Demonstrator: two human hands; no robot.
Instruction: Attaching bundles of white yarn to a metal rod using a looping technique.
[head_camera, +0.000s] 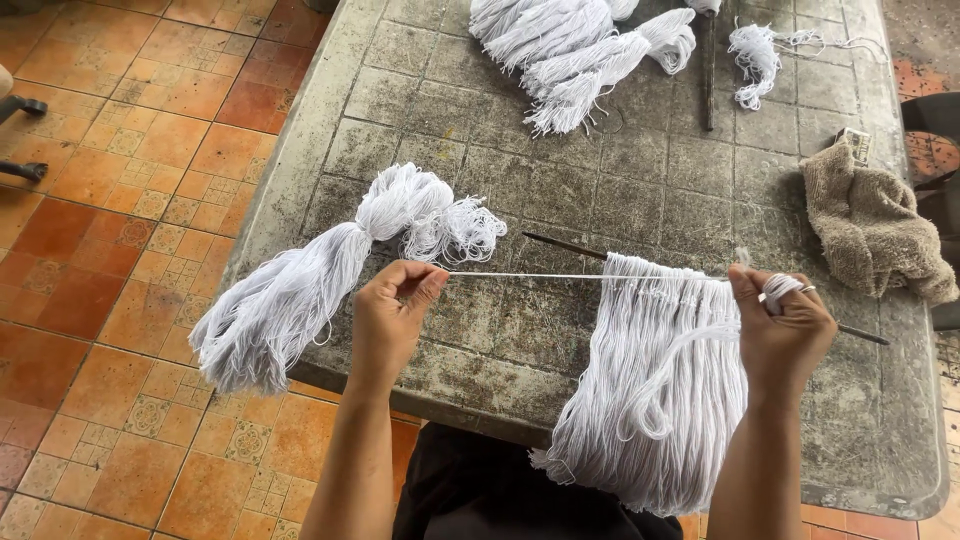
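white cord (540, 275) runs taut between two hands: left hand (388, 318) pinches its end, right hand (780, 325) grips the other, wound round a finger. one yarn fringe (655, 380) hangs over the stone table (620, 180) edge; three bundles, one rag (872, 225), bare centre.

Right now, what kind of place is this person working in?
Probably an outdoor or porch craft spot for making string mops. A rough stone table stands on orange floor tiles, with white string bundles lying about and both hands pulling one string tight.
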